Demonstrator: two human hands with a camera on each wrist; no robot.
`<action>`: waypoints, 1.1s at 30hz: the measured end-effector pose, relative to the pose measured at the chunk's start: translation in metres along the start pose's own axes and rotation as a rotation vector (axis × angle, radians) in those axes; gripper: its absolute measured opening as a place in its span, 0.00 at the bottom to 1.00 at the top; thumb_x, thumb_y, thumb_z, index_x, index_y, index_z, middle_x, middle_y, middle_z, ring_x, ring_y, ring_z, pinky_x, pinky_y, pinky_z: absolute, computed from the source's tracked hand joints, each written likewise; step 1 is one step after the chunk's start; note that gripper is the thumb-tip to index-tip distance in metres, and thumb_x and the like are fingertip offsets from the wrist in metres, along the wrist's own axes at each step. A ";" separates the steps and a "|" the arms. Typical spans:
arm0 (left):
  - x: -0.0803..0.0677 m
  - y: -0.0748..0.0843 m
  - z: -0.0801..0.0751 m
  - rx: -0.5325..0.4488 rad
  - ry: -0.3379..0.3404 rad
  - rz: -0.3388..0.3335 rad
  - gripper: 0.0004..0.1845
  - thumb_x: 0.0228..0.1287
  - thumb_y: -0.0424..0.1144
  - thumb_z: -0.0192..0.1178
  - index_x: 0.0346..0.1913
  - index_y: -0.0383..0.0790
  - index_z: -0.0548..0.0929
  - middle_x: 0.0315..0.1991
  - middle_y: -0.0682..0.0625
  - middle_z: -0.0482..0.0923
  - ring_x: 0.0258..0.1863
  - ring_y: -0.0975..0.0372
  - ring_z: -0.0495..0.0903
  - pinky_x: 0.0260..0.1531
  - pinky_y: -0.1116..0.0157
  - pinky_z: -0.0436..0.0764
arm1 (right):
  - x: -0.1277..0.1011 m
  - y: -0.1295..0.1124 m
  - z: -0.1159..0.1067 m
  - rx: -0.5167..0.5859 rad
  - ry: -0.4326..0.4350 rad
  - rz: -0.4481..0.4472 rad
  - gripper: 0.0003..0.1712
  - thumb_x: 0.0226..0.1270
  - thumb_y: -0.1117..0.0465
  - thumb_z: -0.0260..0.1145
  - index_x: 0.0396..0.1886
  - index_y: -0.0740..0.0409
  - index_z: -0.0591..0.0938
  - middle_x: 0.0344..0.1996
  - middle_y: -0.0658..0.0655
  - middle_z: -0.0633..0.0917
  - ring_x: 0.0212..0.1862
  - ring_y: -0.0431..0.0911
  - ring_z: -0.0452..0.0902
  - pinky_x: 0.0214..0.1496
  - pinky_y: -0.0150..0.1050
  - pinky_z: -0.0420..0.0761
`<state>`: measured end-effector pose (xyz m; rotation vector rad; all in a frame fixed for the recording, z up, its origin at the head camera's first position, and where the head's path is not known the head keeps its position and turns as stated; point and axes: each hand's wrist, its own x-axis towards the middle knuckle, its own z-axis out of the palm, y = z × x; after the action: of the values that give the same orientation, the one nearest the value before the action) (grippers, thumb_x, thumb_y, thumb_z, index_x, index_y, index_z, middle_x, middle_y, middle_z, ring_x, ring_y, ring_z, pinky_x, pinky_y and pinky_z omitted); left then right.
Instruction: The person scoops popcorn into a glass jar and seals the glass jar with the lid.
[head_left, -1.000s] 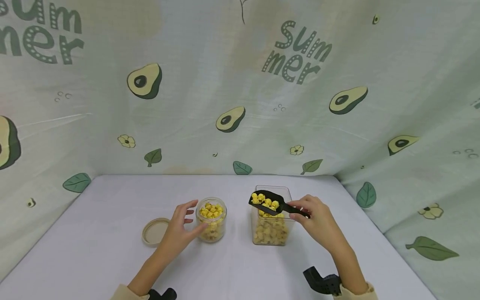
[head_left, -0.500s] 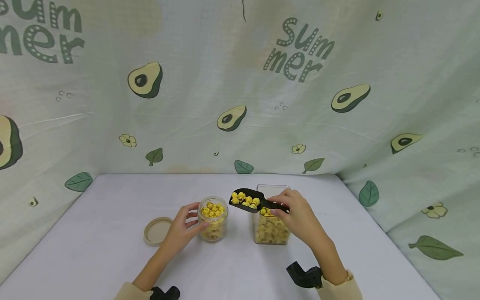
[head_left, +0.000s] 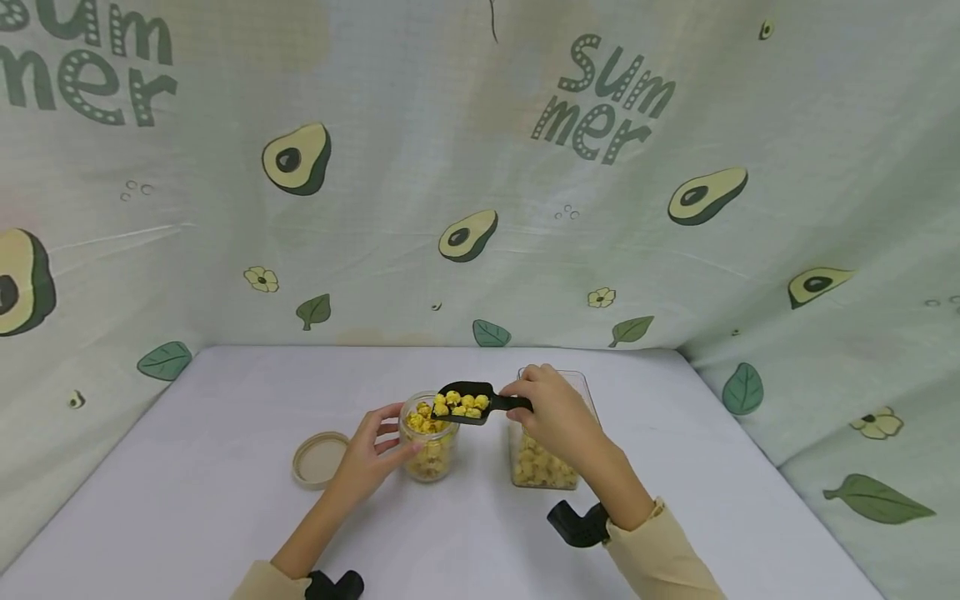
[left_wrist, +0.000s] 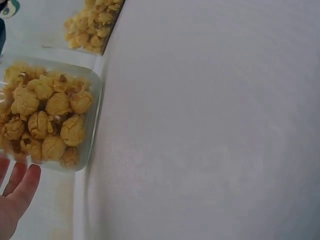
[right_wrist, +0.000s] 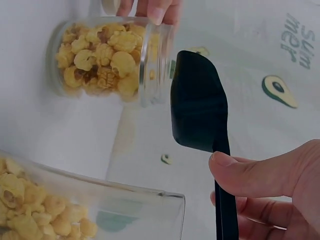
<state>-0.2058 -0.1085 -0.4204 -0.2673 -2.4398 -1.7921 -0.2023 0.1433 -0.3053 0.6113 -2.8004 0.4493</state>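
Observation:
My right hand [head_left: 553, 412] grips the handle of a black scoop [head_left: 480, 388]. Several pieces of yellow popcorn [head_left: 459, 403] lie in the scoop, whose front end is over the mouth of a round glass jar [head_left: 433, 460]. In the right wrist view the scoop [right_wrist: 197, 102] shows its dark underside beside the jar's rim. Holding the jar from its left side, my left hand [head_left: 369, 457] has the thumb in front and the fingers behind. Popcorn fills much of the jar [left_wrist: 92, 120], seen close in the left wrist view.
A clear square container [head_left: 516, 458] with popcorn in it stands right of the jar, partly hidden by my right hand. A round beige-rimmed lid [head_left: 318, 460] lies on the white table [head_left: 225, 467] to the left. Behind hangs a cloth [head_left: 390, 150] printed with avocados.
My right hand has carried the loaded scoop leftward from above the square container to the jar's mouth. The left hand has closed in from beside the jar to hold it.

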 end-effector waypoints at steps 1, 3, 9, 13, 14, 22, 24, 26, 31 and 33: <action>0.000 0.000 0.000 0.000 0.000 0.000 0.34 0.54 0.40 0.68 0.63 0.39 0.67 0.60 0.42 0.64 0.56 0.50 0.69 0.56 0.55 0.76 | 0.001 -0.001 0.000 -0.012 -0.007 -0.009 0.12 0.54 0.62 0.71 0.40 0.54 0.86 0.33 0.48 0.78 0.37 0.42 0.68 0.37 0.34 0.74; 0.000 0.000 0.001 -0.001 0.003 0.001 0.34 0.54 0.39 0.68 0.63 0.38 0.66 0.60 0.42 0.64 0.56 0.50 0.69 0.56 0.55 0.76 | 0.004 -0.003 -0.002 -0.031 -0.021 -0.021 0.12 0.54 0.62 0.71 0.40 0.54 0.86 0.32 0.48 0.78 0.35 0.41 0.67 0.35 0.33 0.72; -0.001 0.001 0.001 0.002 0.008 0.010 0.34 0.54 0.38 0.67 0.63 0.37 0.66 0.60 0.41 0.64 0.55 0.49 0.69 0.56 0.54 0.76 | 0.012 -0.010 -0.005 -0.096 -0.075 -0.047 0.12 0.54 0.61 0.71 0.41 0.53 0.86 0.30 0.49 0.77 0.34 0.40 0.65 0.32 0.31 0.69; -0.001 0.002 0.001 0.007 0.005 0.017 0.34 0.55 0.38 0.67 0.63 0.36 0.65 0.60 0.41 0.64 0.56 0.49 0.69 0.56 0.54 0.76 | 0.018 -0.015 -0.008 -0.168 -0.106 -0.092 0.13 0.53 0.61 0.72 0.41 0.52 0.86 0.30 0.49 0.77 0.33 0.41 0.65 0.31 0.31 0.68; -0.001 0.002 0.001 0.010 0.005 0.017 0.34 0.55 0.39 0.67 0.63 0.36 0.65 0.60 0.41 0.64 0.56 0.49 0.69 0.56 0.54 0.76 | 0.020 -0.016 -0.009 -0.188 -0.111 -0.109 0.13 0.53 0.61 0.72 0.41 0.52 0.86 0.30 0.50 0.77 0.33 0.42 0.66 0.31 0.31 0.69; -0.001 0.001 0.001 0.009 0.003 0.015 0.33 0.55 0.39 0.67 0.63 0.37 0.66 0.60 0.42 0.64 0.56 0.50 0.69 0.56 0.54 0.76 | 0.035 -0.028 -0.018 -0.341 -0.163 -0.235 0.12 0.53 0.62 0.71 0.40 0.52 0.87 0.31 0.51 0.79 0.36 0.45 0.71 0.39 0.36 0.75; -0.001 0.000 0.001 0.010 0.006 0.016 0.33 0.55 0.39 0.67 0.63 0.38 0.66 0.60 0.42 0.64 0.56 0.50 0.69 0.56 0.54 0.76 | 0.039 -0.032 -0.021 -0.373 -0.181 -0.252 0.11 0.54 0.62 0.71 0.40 0.52 0.87 0.33 0.52 0.80 0.38 0.46 0.72 0.40 0.37 0.76; -0.001 0.000 0.001 0.011 0.008 0.017 0.33 0.55 0.39 0.67 0.63 0.37 0.66 0.60 0.42 0.64 0.56 0.50 0.69 0.56 0.54 0.76 | 0.043 -0.036 -0.023 -0.413 -0.209 -0.255 0.11 0.55 0.62 0.70 0.40 0.51 0.87 0.35 0.52 0.81 0.40 0.46 0.72 0.41 0.37 0.76; -0.001 0.000 0.001 0.015 0.007 0.009 0.34 0.54 0.39 0.67 0.63 0.38 0.66 0.60 0.42 0.64 0.56 0.50 0.69 0.56 0.54 0.76 | 0.051 -0.043 -0.027 -0.551 -0.234 -0.275 0.11 0.56 0.61 0.70 0.40 0.49 0.86 0.36 0.51 0.80 0.40 0.45 0.71 0.40 0.36 0.74; -0.002 -0.001 0.001 0.015 0.005 0.005 0.34 0.55 0.40 0.67 0.63 0.38 0.66 0.60 0.43 0.64 0.56 0.50 0.69 0.57 0.54 0.75 | 0.053 -0.045 -0.031 -0.605 -0.240 -0.282 0.09 0.55 0.59 0.70 0.38 0.49 0.86 0.35 0.51 0.79 0.39 0.45 0.70 0.38 0.36 0.72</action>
<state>-0.2044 -0.1076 -0.4215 -0.2671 -2.4459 -1.7696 -0.2245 0.0960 -0.2507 0.9291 -2.7747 -0.5395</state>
